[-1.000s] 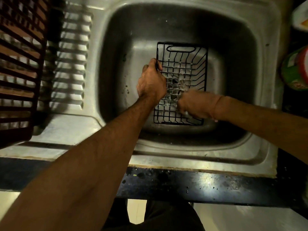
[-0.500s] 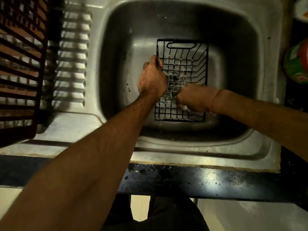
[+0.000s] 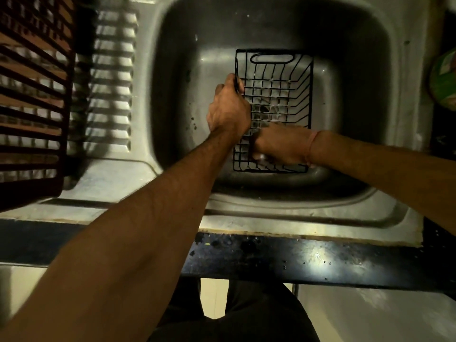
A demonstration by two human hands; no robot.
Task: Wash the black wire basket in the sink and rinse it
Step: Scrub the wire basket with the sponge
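The black wire basket [image 3: 274, 109] sits open side up in the bowl of the steel sink [image 3: 365, 77], over the drain, with soap film caught across its mesh. The left hand [image 3: 228, 109] grips the basket's left rim wire, fingers curled round it; the right hand [image 3: 281, 144] is down inside the near end, curled round something pale that I cannot make out, likely a scrubber. The basket looks light and stiff, but its thin coated wires will probably be slippery with suds, so the rim or the oblong handle slot at the far end seems the safest hold. A dark slatted rack [image 3: 32, 99] stands on the draining board to the left, the black-edged bench [image 3: 308, 260] lies nearest.
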